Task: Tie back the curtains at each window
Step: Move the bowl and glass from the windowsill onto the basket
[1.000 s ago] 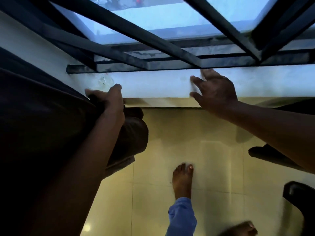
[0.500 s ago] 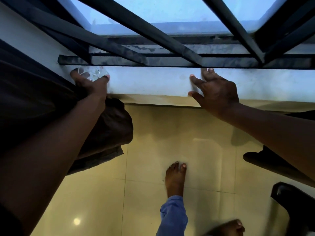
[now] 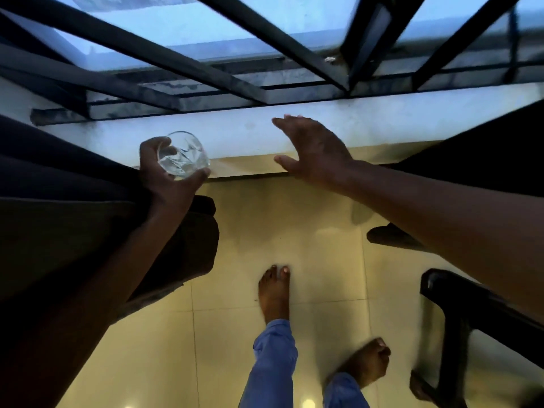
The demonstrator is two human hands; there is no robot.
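A dark brown curtain [image 3: 67,207] hangs bunched along the left side of the window, its hem above the floor. My left hand [image 3: 164,178] is in front of it, shut on a clear cut-glass tumbler [image 3: 184,156] held just off the white window sill [image 3: 235,134]. My right hand [image 3: 312,148] hovers flat over the sill's front edge with the fingers spread and nothing in it. A second dark curtain [image 3: 485,148] shows at the right edge behind my right forearm.
Black metal window bars [image 3: 235,81] run across the glass above the sill. A black chair [image 3: 471,316] stands at the lower right. My bare feet stand on the shiny cream floor tiles [image 3: 220,348] below the sill.
My left hand took the glass from the sill's left end and lifted it toward me and to the right. My right hand rose slightly off the sill.
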